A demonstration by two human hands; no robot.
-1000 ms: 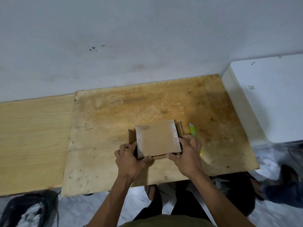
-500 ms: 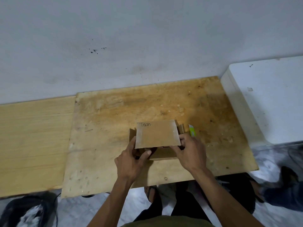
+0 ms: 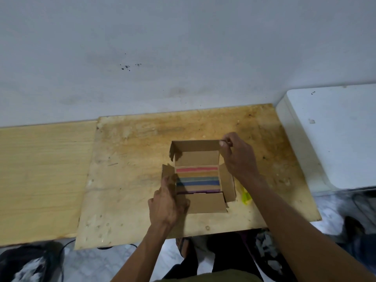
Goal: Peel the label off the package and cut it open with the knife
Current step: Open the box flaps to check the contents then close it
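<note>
A small brown cardboard package (image 3: pixel 205 203) sits open on the stained plywood board (image 3: pixel 132 180). Its lid is swung back and stands upright at the far side. Inside lies a card with red, green, blue and purple stripes (image 3: pixel 197 178). My right hand (image 3: pixel 238 157) pinches the lid's far right corner. My left hand (image 3: pixel 168 202) holds the package's left side at the flap. A yellow-green knife (image 3: pixel 246 195) lies on the board just right of the package, mostly hidden under my right forearm.
A white block (image 3: pixel 329 139) stands at the board's right edge. A pale wooden panel (image 3: pixel 40 180) adjoins the board on the left. The wall runs close behind. Dark bags and a person's legs are on the floor below the near edge.
The lid, half raised before, has swung fully open and back. My right hand moved from the package's near right side up to the lid's far corner. The striped inside is now exposed.
</note>
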